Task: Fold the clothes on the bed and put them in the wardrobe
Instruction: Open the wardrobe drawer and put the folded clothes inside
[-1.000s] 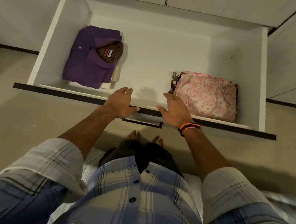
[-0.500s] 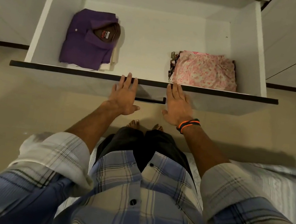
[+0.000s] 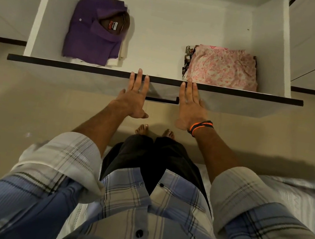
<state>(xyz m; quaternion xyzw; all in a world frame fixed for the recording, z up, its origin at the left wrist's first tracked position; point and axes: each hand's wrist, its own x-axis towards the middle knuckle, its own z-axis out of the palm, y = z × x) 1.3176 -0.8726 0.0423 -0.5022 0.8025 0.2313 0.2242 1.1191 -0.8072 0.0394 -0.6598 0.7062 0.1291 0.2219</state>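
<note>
Head camera view, looking down at a white wardrobe drawer [image 3: 50,21] pulled out over a beige tiled floor [image 3: 32,104], its front edge capped by a dark strip. Inside, at the left, lies a folded purple shirt [image 3: 91,33], collar uppermost, with a red and white label showing in the brown inner neck and a white garment edge peeking out beneath it. At the right, against the front wall, lies a folded pink floral garment [image 3: 223,68], stacked on a darker patterned piece whose edge shows at its left. The two stacks sit well apart. The left hand [image 3: 134,97] and the right hand [image 3: 190,106] lie flat on the drawer's front panel, fingers straight and holding nothing, fingertips reaching the dark top edge, either side of a dark recessed handle [image 3: 161,100]. The right wrist wears an orange and black band [image 3: 201,127]. The person wears a blue plaid shirt with rolled sleeves.
</note>
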